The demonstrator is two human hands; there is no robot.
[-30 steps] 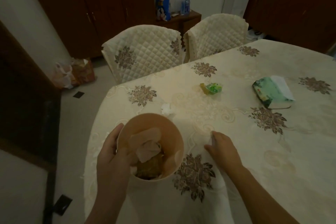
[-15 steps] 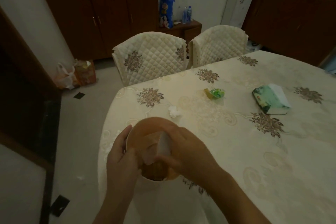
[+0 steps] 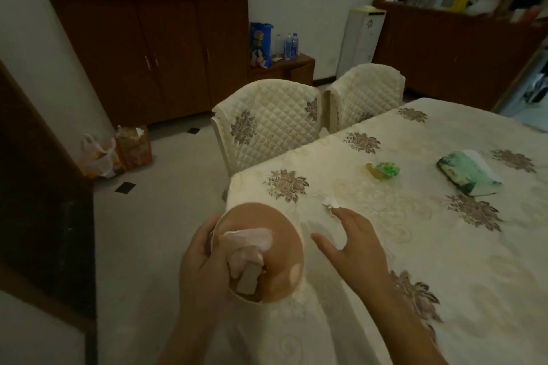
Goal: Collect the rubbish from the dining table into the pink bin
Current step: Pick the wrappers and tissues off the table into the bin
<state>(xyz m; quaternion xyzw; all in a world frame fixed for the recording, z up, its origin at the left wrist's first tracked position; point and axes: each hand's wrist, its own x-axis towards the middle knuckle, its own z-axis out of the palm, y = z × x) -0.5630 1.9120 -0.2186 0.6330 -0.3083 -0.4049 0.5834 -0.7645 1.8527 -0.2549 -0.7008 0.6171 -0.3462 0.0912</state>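
Note:
My left hand grips the rim of the round pink bin, held at the near corner of the dining table. Crumpled tissues and scraps lie inside the bin. My right hand hovers over the tablecloth just right of the bin, fingers spread and holding nothing. Its fingertips are close to a small white paper scrap on the cloth. Farther back lies a green and yellow wrapper.
A green tissue pack lies at the right of the table. Two quilted chairs stand at the table's far side. Bags sit on the floor by the wooden cabinets at left.
My right hand dropped a paper scrap into the bin, then left it and moved right and forward toward the white scrap, fingers now spread. The view tilted up.

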